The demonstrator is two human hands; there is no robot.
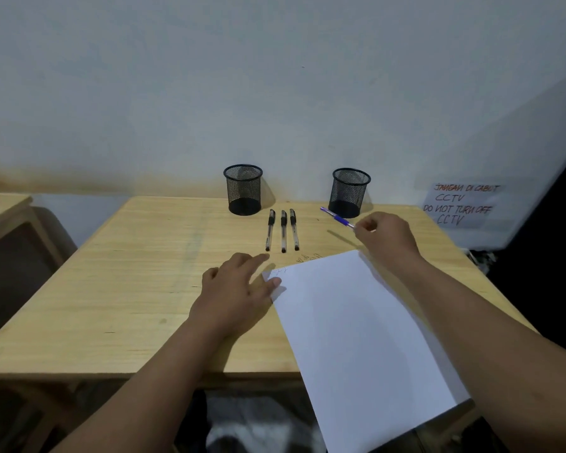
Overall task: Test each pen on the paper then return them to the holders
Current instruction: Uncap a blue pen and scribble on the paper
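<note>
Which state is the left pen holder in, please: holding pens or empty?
Empty: the left pen holder shows only bare mesh, nothing sticking out.

Three pens [283, 230] between two holders [242, 189], paper [356, 328] nearer on table [128, 273].

Wooden table [144, 289] across the middle of the frame, pale wall behind. Two black mesh holders at the table's far edge: left holder [242, 189] at upper centre, right holder [349, 192] further right. Three black pens [283, 231] side by side just below the left holder. Blue pen [337, 217] pinched in the right hand [386, 238], lifted beside the right holder. Left hand [236, 289] flat, fingertips on the corner of the white paper [356, 338] at lower right. Handwritten CCTV notice [461, 204] at right edge.
</note>
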